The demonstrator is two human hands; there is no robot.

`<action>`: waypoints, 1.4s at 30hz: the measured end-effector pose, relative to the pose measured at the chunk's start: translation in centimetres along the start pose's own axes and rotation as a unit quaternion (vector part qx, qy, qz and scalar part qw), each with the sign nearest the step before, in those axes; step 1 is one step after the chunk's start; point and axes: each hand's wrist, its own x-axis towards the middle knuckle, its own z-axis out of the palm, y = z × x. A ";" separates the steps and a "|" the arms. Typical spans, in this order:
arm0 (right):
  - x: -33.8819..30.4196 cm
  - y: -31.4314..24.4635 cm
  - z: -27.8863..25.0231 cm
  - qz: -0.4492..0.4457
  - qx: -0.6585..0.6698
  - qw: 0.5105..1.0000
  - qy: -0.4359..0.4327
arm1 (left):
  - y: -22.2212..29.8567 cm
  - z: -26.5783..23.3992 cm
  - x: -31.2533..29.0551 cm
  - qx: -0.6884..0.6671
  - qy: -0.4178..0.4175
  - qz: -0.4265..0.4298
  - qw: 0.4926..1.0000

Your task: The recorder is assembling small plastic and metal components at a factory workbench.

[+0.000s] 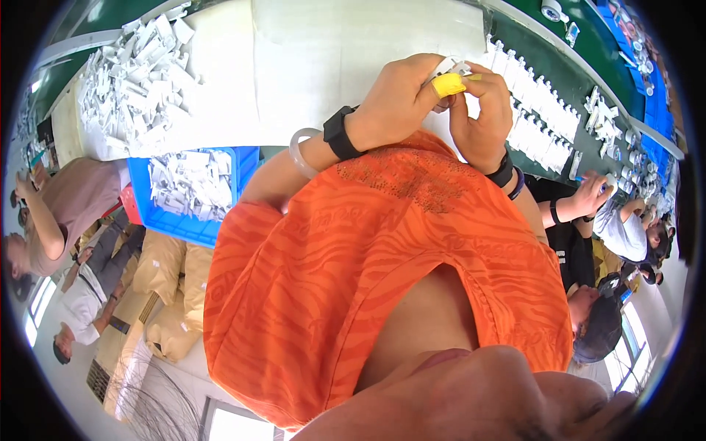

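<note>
Close together in front of my chest, my left hand [397, 99] and my right hand [482, 121] are both closed on a small white plastic part [452, 67]. Fingers cover much of the part, so its full shape is hidden. A yellow wrap [448, 85] sits around the tip of my left thumb, and a little more yellow shows by my right fingertips. Both hands are above the near edge of the pale work surface [309, 66]. Right of them, white plastic pieces [544, 110] stand in rows on a green surface.
A heap of loose white parts [136, 81] covers the table's left end. Below it, a blue bin [195, 231] holds more white pieces. Further white parts [603, 117] lie at the right, near blue trays [658, 95]. Other people work on both sides; a co-worker's hand [592, 195] is close on the right.
</note>
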 end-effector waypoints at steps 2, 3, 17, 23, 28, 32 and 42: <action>0.2 0.4 0.6 0.009 0.004 1.000 0.000 | -0.6 -0.5 0.7 0.003 -0.012 -0.013 1.000; 0.5 0.8 0.9 0.021 0.012 1.000 -0.004 | -1.0 -1.0 1.0 0.006 -0.021 -0.031 0.999; 9.0 26.6 9.0 0.086 -0.253 0.943 -0.201 | -13.2 -25.0 17.6 0.439 0.091 0.173 0.877; 13.3 33.0 12.1 -0.159 -0.425 0.880 -0.139 | -17.9 -36.9 25.3 -0.094 0.245 -0.154 0.953; 14.1 34.1 13.4 -0.172 -0.402 0.863 -0.252 | -23.0 -46.3 26.2 0.120 0.400 -0.102 0.903; 12.5 33.4 11.3 -0.065 -0.312 0.917 -0.238 | -15.5 -32.0 26.6 0.538 0.200 0.171 0.801; 9.2 14.1 3.6 0.257 0.441 0.831 -0.222 | -6.6 -8.1 12.8 0.239 -0.061 0.102 0.964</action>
